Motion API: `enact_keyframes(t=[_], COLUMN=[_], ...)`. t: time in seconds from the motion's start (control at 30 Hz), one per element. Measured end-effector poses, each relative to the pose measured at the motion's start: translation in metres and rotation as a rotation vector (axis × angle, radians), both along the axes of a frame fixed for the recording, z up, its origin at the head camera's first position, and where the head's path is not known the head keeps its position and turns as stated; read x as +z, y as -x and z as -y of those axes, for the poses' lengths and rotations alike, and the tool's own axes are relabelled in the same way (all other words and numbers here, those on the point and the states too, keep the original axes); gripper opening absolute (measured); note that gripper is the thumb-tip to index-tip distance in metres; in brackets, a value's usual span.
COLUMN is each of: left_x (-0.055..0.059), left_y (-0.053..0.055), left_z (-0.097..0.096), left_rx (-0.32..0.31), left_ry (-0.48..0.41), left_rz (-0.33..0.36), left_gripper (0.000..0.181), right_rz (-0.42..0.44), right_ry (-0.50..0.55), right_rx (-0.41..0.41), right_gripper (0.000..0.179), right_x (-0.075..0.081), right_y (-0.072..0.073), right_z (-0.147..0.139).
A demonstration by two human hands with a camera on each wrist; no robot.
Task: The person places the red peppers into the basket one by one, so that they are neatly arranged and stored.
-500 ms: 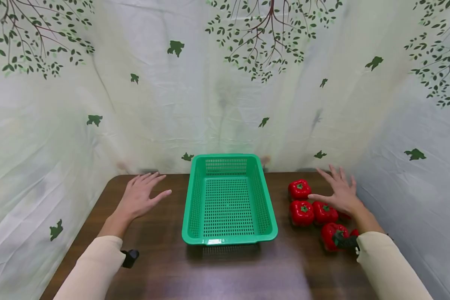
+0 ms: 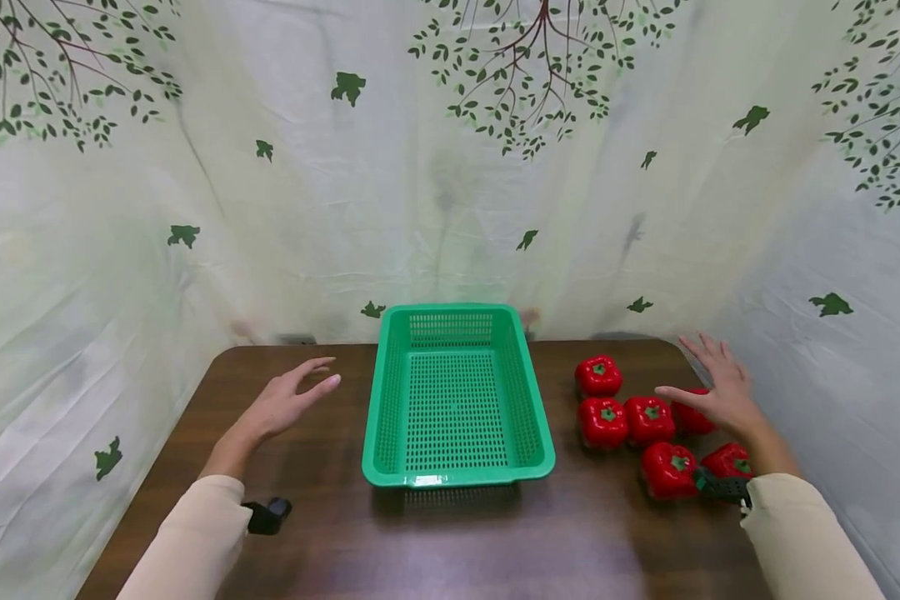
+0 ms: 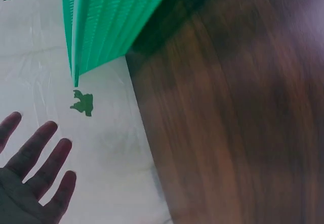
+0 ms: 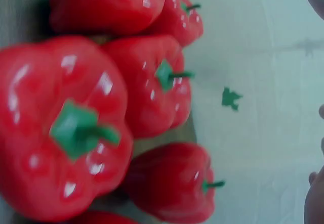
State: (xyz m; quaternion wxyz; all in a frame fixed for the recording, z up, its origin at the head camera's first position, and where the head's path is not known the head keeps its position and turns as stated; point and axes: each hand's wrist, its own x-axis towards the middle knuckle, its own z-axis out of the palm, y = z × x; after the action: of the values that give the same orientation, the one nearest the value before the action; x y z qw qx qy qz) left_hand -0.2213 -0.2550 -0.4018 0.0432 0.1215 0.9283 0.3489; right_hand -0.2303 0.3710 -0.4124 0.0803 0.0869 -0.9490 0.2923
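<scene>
Peppers point(image 2: 648, 421), six of them, red with green stems, sit grouped to the right of the green basket point(image 2: 457, 482) on the brown table point(image 2: 450, 550). Over the right side of that group I see the right hand point(image 2: 726, 396), fingers fanned apart and straight, thumb stretched out to the side. It grips none of them: on my right-wrist feed parts of the hand show only along the edge, with a gap between them and the peppers. In the head view, the hand covers part of one pepper beneath it. I read the left hand point(image 2: 281, 404) as spread too, thumb away from fingers that bend only slightly, and the left-wrist feed shows me gaps between the fingers. It hangs left of the basket, well apart from it, holding nothing. The left sleeve point(image 2: 187, 533) is cream, with a black device point(image 2: 267, 517) beside its cuff.
</scene>
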Motion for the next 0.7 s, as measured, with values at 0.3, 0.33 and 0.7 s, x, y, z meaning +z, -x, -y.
enact_keyframes(t=[0.3,0.33,0.7], left_x=[-0.012,-0.014,-0.041], left_y=[-0.001,-0.001,-0.006], left_z=[-0.002,-0.002,-0.010], left_rx=[0.038,0.042,-0.012], left_ry=[-0.229,-0.257,-0.439], left_rz=[0.092,0.102,0.289], left_gripper=[0.060,0.059,0.054], right_rz=[0.094,0.112,0.295], right_ry=[0.180,0.196,0.225], right_rx=[-0.133,-0.151,-0.262], right_gripper=[0.099,0.100,0.110], right_x=[-0.016,-0.018,-0.030], right_y=[-0.010,-0.011,-0.014], right_z=[-0.022,-0.024,-0.036])
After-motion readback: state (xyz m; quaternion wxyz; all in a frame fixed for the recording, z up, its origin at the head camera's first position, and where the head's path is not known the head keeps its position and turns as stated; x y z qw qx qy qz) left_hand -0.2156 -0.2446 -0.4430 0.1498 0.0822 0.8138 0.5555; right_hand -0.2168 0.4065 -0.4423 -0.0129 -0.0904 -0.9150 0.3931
